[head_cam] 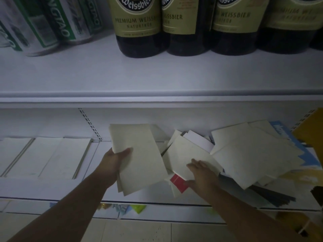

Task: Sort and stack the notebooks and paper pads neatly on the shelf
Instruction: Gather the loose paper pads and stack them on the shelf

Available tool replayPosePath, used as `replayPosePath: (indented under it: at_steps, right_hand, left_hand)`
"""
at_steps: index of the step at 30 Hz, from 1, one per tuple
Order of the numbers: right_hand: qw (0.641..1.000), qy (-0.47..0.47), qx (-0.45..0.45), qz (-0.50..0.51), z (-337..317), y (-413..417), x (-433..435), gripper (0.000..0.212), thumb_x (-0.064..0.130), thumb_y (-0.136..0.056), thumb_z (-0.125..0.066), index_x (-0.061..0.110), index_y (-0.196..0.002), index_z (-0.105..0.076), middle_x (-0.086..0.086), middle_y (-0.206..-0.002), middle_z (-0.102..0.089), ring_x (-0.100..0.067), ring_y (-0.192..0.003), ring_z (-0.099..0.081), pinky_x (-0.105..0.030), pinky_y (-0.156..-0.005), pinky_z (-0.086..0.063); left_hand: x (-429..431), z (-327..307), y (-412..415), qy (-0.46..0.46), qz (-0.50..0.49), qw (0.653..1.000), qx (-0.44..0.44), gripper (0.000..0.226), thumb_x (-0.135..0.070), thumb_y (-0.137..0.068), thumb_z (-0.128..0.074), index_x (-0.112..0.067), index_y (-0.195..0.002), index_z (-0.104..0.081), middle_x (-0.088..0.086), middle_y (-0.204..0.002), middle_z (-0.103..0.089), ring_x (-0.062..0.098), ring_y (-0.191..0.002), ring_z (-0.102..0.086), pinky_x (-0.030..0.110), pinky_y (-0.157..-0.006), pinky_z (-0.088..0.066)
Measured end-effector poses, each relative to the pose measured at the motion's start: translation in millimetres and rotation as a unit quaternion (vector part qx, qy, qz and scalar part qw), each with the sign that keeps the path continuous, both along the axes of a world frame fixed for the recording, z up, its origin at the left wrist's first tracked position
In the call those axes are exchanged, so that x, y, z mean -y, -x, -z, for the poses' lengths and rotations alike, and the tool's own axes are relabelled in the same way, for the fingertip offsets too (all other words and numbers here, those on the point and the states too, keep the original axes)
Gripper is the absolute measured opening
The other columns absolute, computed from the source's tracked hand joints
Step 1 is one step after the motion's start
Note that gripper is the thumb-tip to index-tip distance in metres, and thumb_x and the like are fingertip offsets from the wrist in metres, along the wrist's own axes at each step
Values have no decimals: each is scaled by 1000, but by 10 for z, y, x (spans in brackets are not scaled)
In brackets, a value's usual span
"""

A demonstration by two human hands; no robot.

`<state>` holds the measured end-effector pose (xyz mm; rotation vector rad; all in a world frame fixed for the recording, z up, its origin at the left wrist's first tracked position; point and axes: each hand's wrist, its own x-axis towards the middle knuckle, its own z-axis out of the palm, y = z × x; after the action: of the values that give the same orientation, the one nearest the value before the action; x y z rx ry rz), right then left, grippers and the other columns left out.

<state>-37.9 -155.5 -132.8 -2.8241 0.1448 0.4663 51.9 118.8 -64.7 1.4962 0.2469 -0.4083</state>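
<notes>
The job looks only partly done. On the lower shelf [52,189] there is a big messy heap of pads [253,154], and everything else is easy to place from that heap. Just beside the heap, on its left edge, the left hand [113,163] holds a small stack of cream pads [138,154]. The thumb lies on top and the fingers curl under, so the hand is closed on the stack, which is tilted and lifted a little off the shelf. The right hand [201,173] lies flat on the near side of the heap, fingers spread and open, pressing on a cream pad [188,154]. It does not seem to grip anything. A red-cornered book [179,183] peeks out from under that pad. In the heap the pads lie crooked and on top of each other, and a blue-covered book [283,131] and some dark sheets [272,196] stick out at the far right and the near right. Well to the left of the heap, a few white pads [52,154] lie flat in tidy rows; I think that part is sorted already. Above the heap, on the upper shelf, stand dark bottles [143,32] and green cans [43,23]. Most of the heap is left to sort, so I guess more than half the work remains.
</notes>
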Motion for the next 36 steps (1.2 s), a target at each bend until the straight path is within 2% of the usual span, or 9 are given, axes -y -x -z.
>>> replayPosePath:
  at_steps: [3,7,11,14,18,21,28,33,36]
  right_hand:
    - [997,36,-5,-65,-116,-33,5,44,33,-98,-39,15,-138,-37,-6,-148,-32,-23,-136,-33,-35,-105,-37]
    - [992,96,53,-54,-374,-122,32,29,22,-100,-33,10,-119,-52,-9,-102,-65,-25,-84,-62,-32,-78,-50]
    - [977,56,196,-59,-882,-298,-389,13,13,-90,-58,3,-91,-65,-12,-80,-68,-24,-68,-67,-26,-61,-53]
    - [988,10,125,-87,-1084,-274,-1078,30,10,-98,-38,-3,-119,-55,-17,-112,-64,-31,-102,-64,-34,-84,-50]
    - [986,34,109,-118,-1109,-272,-1464,36,17,-101,-34,0,-126,-52,-16,-121,-61,-30,-108,-60,-35,-87,-48]
    - [982,40,100,-158,-1156,-210,-1701,41,20,-100,-33,1,-133,-48,-17,-131,-54,-30,-116,-55,-37,-92,-46]
    - [969,-235,71,-27,-967,-259,-2107,24,31,-90,-53,17,-106,-65,-3,-112,-66,-24,-106,-61,-28,-83,-47]
    - [840,-491,-148,176,-698,-405,-2628,34,33,-91,-59,8,-114,-61,-12,-108,-68,-30,-96,-65,-40,-87,-52]
    - [842,-487,-124,198,-590,-345,-3189,30,30,-90,-62,6,-107,-66,-13,-97,-72,-31,-91,-67,-46,-86,-54]
  left_hand:
    - [7,3,37,0,-10,1000,4,34,-22,-75,-74,-7,-104,-63,14,-94,-69,32,-85,-65,40,-69,-53]
    - [69,-4,75,-8,-38,999,5,20,-11,-86,-65,-5,-104,-62,14,-93,-67,30,-82,-64,38,-68,-52]
    - [285,11,123,-55,-63,996,27,21,-1,-83,-66,-4,-103,-62,15,-94,-66,30,-81,-63,38,-70,-54]
    - [514,2,177,-57,-54,996,32,28,-21,-89,-64,-4,-112,-61,13,-98,-70,28,-85,-69,38,-72,-58]
    - [388,-112,307,-38,-76,996,32,41,-49,-97,-39,-16,-108,-60,5,-94,-70,17,-85,-68,19,-60,-55]
    - [122,-176,447,42,-83,996,-3,33,-32,-87,-65,-9,-111,-63,14,-98,-72,27,-90,-69,33,-77,-56]
    - [-834,-226,748,26,-137,990,0,25,3,-85,-54,-12,-103,-62,13,-79,-69,25,-67,-65,29,-60,-52]
    - [-1661,-246,776,101,-157,982,-7,20,-4,-82,-57,-14,-99,-60,13,-80,-67,27,-70,-63,33,-62,-52]
    - [-2209,-178,763,111,-146,983,-5,18,-5,-85,-52,-13,-100,-59,14,-80,-65,27,-69,-62,33,-65,-51]
